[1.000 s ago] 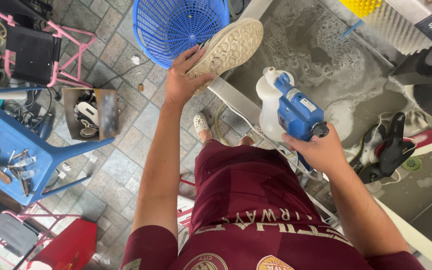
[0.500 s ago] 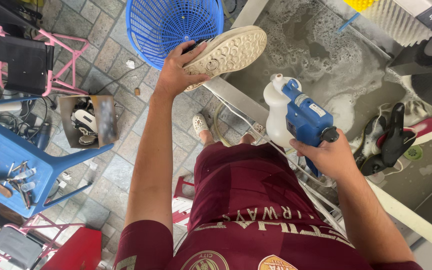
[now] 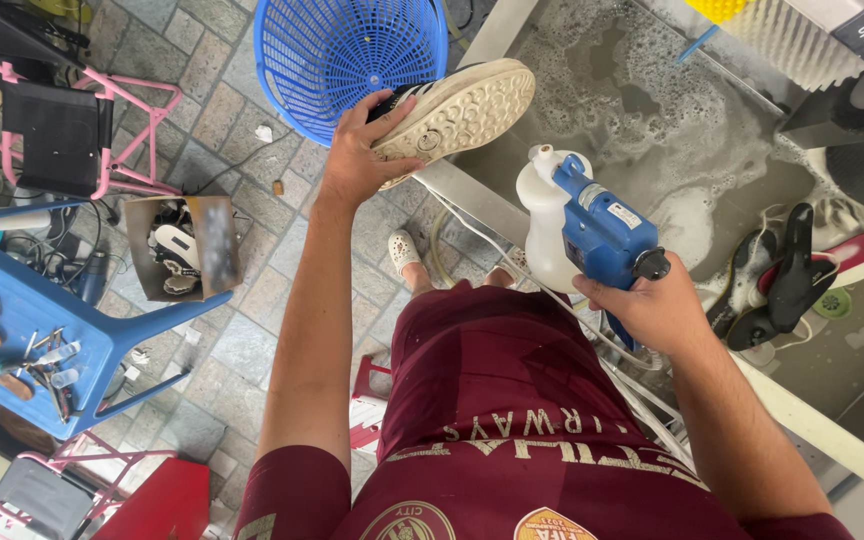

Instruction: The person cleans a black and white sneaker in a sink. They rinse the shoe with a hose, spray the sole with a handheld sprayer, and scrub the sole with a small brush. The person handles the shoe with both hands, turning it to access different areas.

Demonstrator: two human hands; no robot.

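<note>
My left hand (image 3: 357, 155) grips a sneaker (image 3: 462, 108) with its pale, studded sole turned up toward me, held out over the rim of a blue plastic basket (image 3: 337, 50). My right hand (image 3: 652, 310) holds a blue spray gun (image 3: 602, 235) with a white bottle (image 3: 542, 215) fixed to its front. The sprayer points toward the sneaker, roughly a hand's width from it. Both sit at the near edge of a soapy wash basin (image 3: 652, 130).
Black insoles and shoe parts (image 3: 787, 275) lie at the basin's right. A thin hose (image 3: 512, 265) trails down by my legs. On the tiled floor stand a blue table with tools (image 3: 47, 330), a box of shoes (image 3: 180, 247) and pink folding chairs (image 3: 72, 110). A brush (image 3: 782, 35) hangs top right.
My left hand carried the sneaker a little to the right, off the basket's edge toward the basin. The sprayer stayed at about the same place in my right hand.
</note>
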